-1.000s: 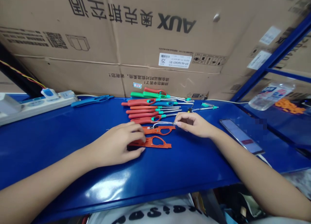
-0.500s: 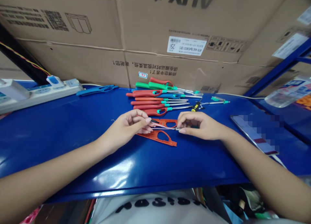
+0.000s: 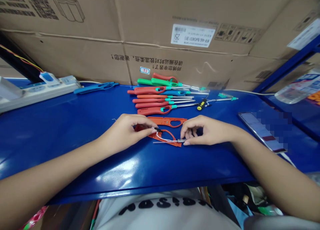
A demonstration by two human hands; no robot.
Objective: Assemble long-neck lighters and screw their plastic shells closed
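Observation:
In the middle of the blue table, my left hand (image 3: 128, 130) pinches a small black part (image 3: 158, 129) with thin white wires (image 3: 160, 136) hanging from it. My right hand (image 3: 203, 130) grips the end of a slim metal rod (image 3: 165, 142), and the wires run over towards that end. Under the rod and my left fingers lies one orange lighter casing half (image 3: 173, 136), partly covered. The other orange casing half (image 3: 155, 120) lies just behind it, inner side up.
Several long-necked lighters (image 3: 151, 110) lie in a row at the back. Beside them are a yellow-and-black screwdriver (image 3: 201, 104) and a loose lighter nozzle (image 3: 225, 99). A phone (image 3: 260, 131) lies right, a power strip (image 3: 40, 93) and blue casing pieces (image 3: 96, 87) left. A cardboard box (image 3: 147, 33) stands behind.
The metal rod has swung down and away from my left fingers, its free end now sticking out over the front casing half. The black part stays in my left hand. My view has tilted down slightly.

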